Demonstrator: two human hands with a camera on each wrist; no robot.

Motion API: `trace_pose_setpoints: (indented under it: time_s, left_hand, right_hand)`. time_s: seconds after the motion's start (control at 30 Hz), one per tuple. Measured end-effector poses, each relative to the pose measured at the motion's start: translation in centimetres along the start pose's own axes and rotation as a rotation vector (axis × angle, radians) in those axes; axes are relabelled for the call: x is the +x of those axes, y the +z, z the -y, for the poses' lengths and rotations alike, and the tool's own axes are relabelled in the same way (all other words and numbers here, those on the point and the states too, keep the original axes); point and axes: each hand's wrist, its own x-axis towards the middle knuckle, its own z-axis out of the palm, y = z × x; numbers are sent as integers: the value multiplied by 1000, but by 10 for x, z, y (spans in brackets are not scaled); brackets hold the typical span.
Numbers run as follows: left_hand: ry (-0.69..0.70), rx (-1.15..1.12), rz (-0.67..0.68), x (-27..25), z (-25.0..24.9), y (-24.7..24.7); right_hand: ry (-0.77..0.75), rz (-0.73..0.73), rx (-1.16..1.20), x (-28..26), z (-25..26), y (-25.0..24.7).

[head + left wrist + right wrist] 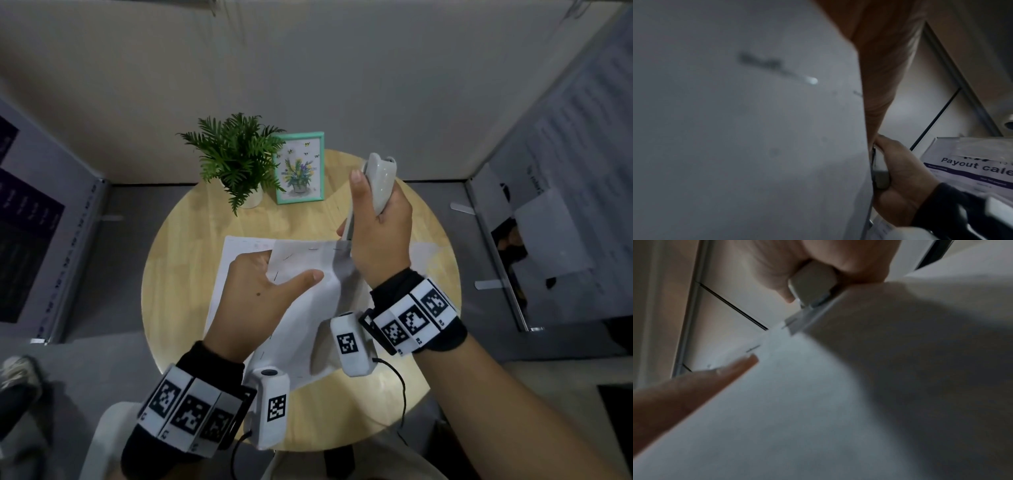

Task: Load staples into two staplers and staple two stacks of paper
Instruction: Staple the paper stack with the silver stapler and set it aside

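My right hand [373, 222] grips a pale grey stapler [378, 181] nose-down, its jaws closed over the top right corner of a white paper stack [308, 308]. My left hand [267, 284] holds that stack lifted off the table, thumb on top and fingers hidden underneath. Several staples [313, 249] show near the stack's top edge. A second paper stack [227, 270] lies flat on the round wooden table [178, 240] below. In the right wrist view the stapler [812, 283] bites the paper's corner [789, 324]. In the left wrist view the paper [735, 129] fills the frame.
A potted fern [233, 161] and a teal picture frame [300, 168] stand at the table's back. A pale flat sheet [424, 248] lies right of my right hand. Poster panels [565, 188] wall in both sides. Only one stapler is in view.
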Motion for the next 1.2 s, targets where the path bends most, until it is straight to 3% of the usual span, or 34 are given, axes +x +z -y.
trace_pose_setpoints:
  time_s: [0.2,0.33,0.5,0.57,0.7,0.87,1.03,1.2]
  left_hand:
    - [58,5,-14,-9,2,8]
    - [51,50,-54,-10,3,9]
    - [66,131,-81,-12,11,7]
    - [148,143,-105,-14,11,10]
    - [480,344,-297,-15,16,13]
    - [803,392,-233,-23,25,25]
    - [850,436,-127,-30,38,34]
    - [846,456,-110,-34,37,38]
  right_hand:
    - [-15,40,23,-3,-4,-3]
    - [97,110,194,2,-3,-10]
    - [289,-43,431,10,2,-41]
    - [387,-31,455,6,1,-56]
    - [568,147,402,-15,-1,-66]
    - [624,201,446,-28,2,-58]
    - [641,193,436,-28,-1,-59]
    - [601,218,436,-28,1,-64]
